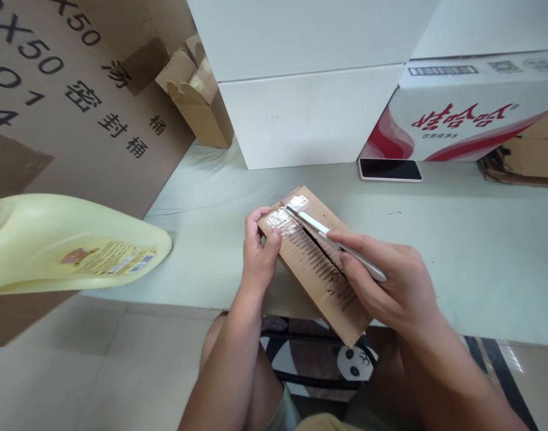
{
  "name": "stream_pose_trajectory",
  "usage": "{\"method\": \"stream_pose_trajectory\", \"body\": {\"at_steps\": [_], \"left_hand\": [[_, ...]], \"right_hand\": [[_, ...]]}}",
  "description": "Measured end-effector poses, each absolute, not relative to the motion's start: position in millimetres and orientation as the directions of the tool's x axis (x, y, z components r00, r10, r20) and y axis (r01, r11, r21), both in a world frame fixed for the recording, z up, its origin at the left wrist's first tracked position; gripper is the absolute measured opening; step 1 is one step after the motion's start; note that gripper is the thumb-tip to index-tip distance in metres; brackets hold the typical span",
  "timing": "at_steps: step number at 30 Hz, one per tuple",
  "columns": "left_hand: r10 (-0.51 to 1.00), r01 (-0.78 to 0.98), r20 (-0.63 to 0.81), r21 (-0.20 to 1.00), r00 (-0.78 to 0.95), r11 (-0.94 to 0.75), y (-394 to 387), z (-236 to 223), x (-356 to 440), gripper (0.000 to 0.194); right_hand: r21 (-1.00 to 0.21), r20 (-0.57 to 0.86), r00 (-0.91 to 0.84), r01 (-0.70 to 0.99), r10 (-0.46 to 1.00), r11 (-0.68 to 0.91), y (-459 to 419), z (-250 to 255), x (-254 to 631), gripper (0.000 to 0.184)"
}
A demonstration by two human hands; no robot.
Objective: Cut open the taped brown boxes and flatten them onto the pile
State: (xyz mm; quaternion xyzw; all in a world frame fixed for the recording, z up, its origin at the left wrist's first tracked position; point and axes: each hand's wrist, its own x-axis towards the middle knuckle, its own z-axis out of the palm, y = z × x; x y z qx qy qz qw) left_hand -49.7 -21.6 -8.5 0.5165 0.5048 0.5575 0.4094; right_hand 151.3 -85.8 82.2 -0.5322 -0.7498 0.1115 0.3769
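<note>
A flat brown cardboard box lies tilted across the front edge of the covered table. Rows of dark marks and strips of clear tape show on its top, and a long, ragged dark slit runs along the middle. My left hand grips the box's far left corner, thumb on top and fingers round the side. In my right hand is a slim silver utility knife, held along the slit. Its dark tip meets the taped end of the box.
Behind the box stand a white carton and a red-and-white printed carton, with a phone before them. To the left are a large brown carton, a small opened box and a pale yellow bottle in the foreground.
</note>
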Motion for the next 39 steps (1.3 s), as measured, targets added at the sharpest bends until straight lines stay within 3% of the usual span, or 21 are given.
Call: {"method": "stream_pose_trajectory", "body": {"at_steps": [18, 39], "left_hand": [[0.975, 0.090, 0.172, 0.983, -0.138, -0.160, -23, -7, -49, 0.059], [0.971, 0.083, 0.179, 0.982, -0.157, -0.168, -19, -10, -47, 0.057]], "right_hand": [[-0.604, 0.437, -0.197, 0.659, 0.877, 0.449, -84, 81, 148, 0.031], [-0.521, 0.488, -0.169, 0.731, 0.856, 0.441, -86, 77, 140, 0.031]]}}
